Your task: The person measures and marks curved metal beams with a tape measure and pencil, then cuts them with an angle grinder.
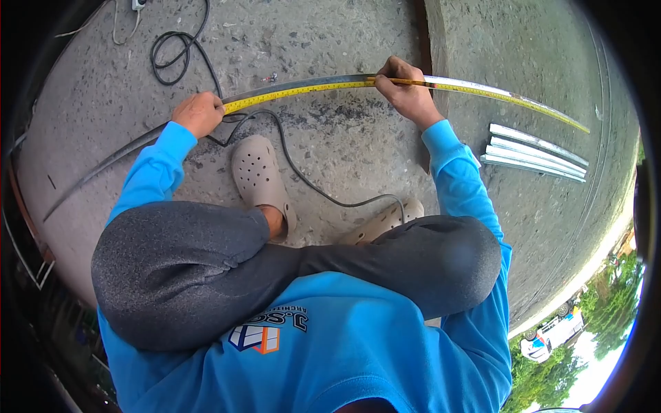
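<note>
My left hand (198, 114) is closed at the left end of a yellow tape measure (303, 90), pressing it along a long thin metal bar (103, 164). The tape runs to the right beside the bar, past my other hand. Whether a tape case sits inside my left fingers is hidden. A pencil (412, 82) is pinched in my right hand (407, 95), its left end at the tape and bar. The lens makes bar and tape look curved.
Several short metal pieces (537, 153) lie on the concrete at the right. A dark cable (292, 164) loops across the floor and passes between my feet in beige clogs (256, 168). A raised edge (435, 41) crosses the floor behind my right hand.
</note>
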Action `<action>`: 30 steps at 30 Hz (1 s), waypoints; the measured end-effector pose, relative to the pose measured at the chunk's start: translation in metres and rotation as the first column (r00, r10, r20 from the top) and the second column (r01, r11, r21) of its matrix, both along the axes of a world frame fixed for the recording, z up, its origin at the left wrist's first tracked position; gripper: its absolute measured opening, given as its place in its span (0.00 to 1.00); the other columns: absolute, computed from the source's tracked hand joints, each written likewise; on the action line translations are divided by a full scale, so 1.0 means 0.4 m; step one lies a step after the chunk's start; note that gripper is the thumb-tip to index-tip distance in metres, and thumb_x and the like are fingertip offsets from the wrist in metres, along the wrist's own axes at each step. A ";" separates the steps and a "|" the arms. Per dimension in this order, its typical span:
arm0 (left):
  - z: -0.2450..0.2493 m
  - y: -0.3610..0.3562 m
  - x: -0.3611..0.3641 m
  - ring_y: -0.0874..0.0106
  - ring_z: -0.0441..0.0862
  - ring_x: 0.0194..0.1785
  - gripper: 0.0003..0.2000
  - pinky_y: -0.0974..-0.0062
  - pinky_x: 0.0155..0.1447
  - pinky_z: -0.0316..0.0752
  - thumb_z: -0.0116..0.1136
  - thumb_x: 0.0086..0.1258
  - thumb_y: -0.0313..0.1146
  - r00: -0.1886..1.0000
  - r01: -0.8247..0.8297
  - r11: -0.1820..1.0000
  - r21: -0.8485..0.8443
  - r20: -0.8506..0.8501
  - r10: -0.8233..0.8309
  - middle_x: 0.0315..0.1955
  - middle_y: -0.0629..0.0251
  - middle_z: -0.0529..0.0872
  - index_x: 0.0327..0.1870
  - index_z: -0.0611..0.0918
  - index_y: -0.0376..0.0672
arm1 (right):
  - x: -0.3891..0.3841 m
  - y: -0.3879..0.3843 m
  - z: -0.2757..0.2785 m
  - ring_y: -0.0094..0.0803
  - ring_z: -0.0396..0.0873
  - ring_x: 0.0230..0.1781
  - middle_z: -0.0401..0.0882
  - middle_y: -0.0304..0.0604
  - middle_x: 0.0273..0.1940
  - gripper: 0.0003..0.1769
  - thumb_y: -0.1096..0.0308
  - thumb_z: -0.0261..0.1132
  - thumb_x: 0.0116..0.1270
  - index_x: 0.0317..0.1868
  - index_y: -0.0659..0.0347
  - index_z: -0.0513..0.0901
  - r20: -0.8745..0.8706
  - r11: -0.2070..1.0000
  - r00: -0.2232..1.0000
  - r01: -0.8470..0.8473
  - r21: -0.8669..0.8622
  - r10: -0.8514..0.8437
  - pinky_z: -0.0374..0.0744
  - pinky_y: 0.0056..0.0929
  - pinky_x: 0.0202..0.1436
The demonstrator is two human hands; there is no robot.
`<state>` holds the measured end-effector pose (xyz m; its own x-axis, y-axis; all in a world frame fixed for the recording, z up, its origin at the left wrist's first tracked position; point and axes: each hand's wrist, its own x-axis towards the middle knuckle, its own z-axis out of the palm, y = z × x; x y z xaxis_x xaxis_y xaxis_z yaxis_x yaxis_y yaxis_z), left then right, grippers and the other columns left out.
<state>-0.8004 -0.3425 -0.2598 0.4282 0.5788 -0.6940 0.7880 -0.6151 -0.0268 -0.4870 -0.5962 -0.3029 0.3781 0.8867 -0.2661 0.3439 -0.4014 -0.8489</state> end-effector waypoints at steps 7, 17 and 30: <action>-0.008 0.003 -0.001 0.54 0.88 0.49 0.15 0.60 0.59 0.80 0.60 0.75 0.40 1.000 -0.012 1.000 -0.016 -0.006 0.012 0.45 0.50 0.91 0.53 0.90 0.42 | -0.003 0.004 0.004 0.26 0.77 0.31 0.83 0.48 0.33 0.10 0.68 0.65 0.69 0.37 0.68 0.77 0.024 1.000 1.000 -0.002 -0.015 0.003 0.79 0.28 0.36; -0.012 0.004 0.002 0.54 0.88 0.51 0.15 0.59 0.61 0.79 0.59 0.76 0.40 0.999 -0.002 1.000 -0.010 -0.033 0.002 0.47 0.52 0.91 0.53 0.90 0.43 | 0.005 0.007 -0.001 0.36 0.85 0.29 0.86 0.54 0.31 0.15 0.62 0.69 0.65 0.38 0.69 0.82 0.041 1.000 0.999 -0.020 -0.015 0.020 0.83 0.33 0.35; -0.005 -0.001 0.006 0.53 0.88 0.49 0.15 0.60 0.58 0.80 0.60 0.75 0.40 1.000 -0.006 1.000 -0.007 -0.013 0.006 0.46 0.49 0.91 0.52 0.89 0.40 | 0.006 0.007 -0.010 0.27 0.79 0.29 0.84 0.48 0.31 0.12 0.65 0.66 0.68 0.38 0.68 0.80 0.079 1.000 0.997 -0.015 0.004 0.014 0.79 0.29 0.34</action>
